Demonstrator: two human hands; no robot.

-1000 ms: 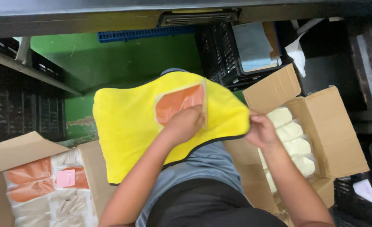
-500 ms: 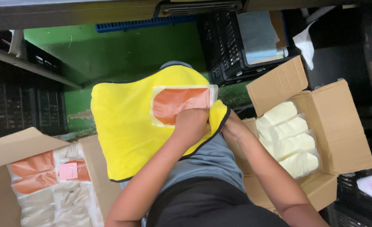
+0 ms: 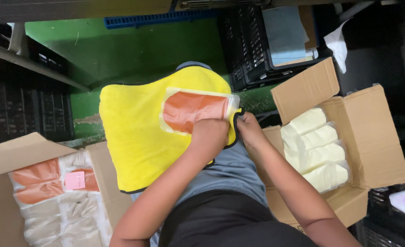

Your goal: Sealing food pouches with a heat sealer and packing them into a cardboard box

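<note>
At frame centre, your left hand (image 3: 210, 136) presses closed on the orange packet (image 3: 194, 111) atop the yellow cloth (image 3: 134, 132) while your right hand (image 3: 249, 130) pinches its edge; next seems folding, needing a steady hold.

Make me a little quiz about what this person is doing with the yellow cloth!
1. True or false: the left hand presses an orange packet in clear plastic onto the black-edged yellow cloth.
2. What does the open cardboard box by the right hand hold? A) pale cream packets B) blue bottles
3. What colour is the floor?

Key: 1 true. 2 A, pale cream packets. 3 green.
</note>
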